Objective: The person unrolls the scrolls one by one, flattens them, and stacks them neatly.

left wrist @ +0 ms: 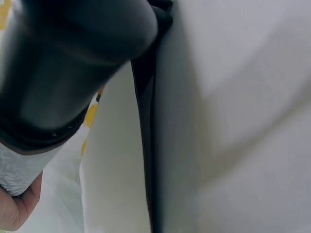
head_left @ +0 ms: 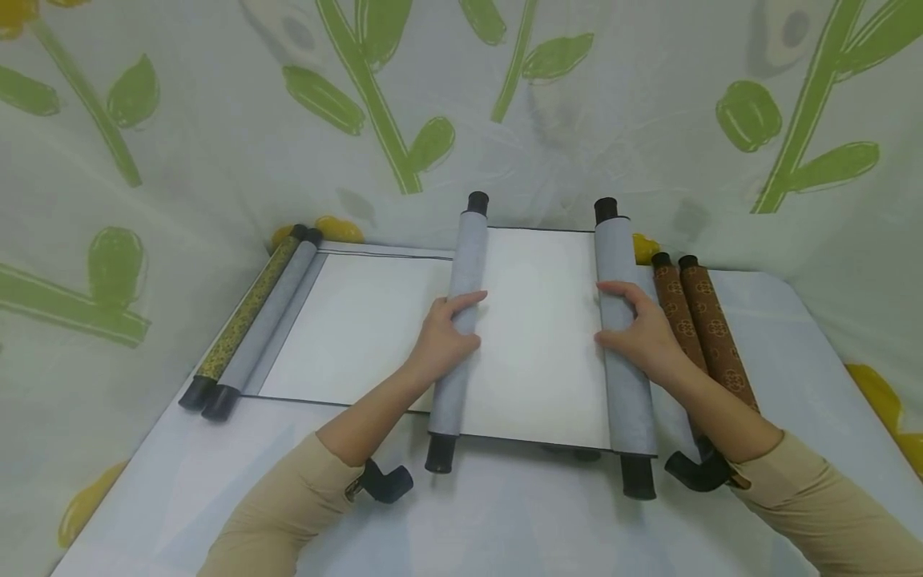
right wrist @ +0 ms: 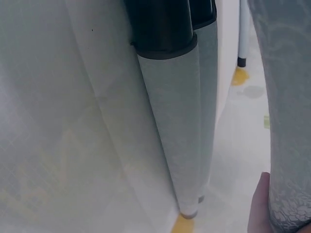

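Note:
A partly unrolled grey scroll (head_left: 537, 336) with white paper is held above the table. The left hand (head_left: 447, 336) grips its left roller (head_left: 469, 256), thumb and fingers on either side. Around the right roller (head_left: 627, 401) curls the right hand (head_left: 638, 332). Both rollers end in black knobs; one knob (left wrist: 73, 58) looms large in the left wrist view. In the right wrist view, fingertips (right wrist: 261, 204) touch the grey roller (right wrist: 291, 107). A second opened scroll (head_left: 368, 328) lies beneath and to the left, partly covered by the held one.
A yellow-patterned roller (head_left: 248, 308) and a grey roller (head_left: 270, 320) lie at the table's left edge. Two brown patterned rollers (head_left: 710, 328) lie by the right forearm. Grey rollers (right wrist: 170, 111) rest on the table under the held scroll. A leaf-printed sheet (head_left: 534, 144) hangs behind.

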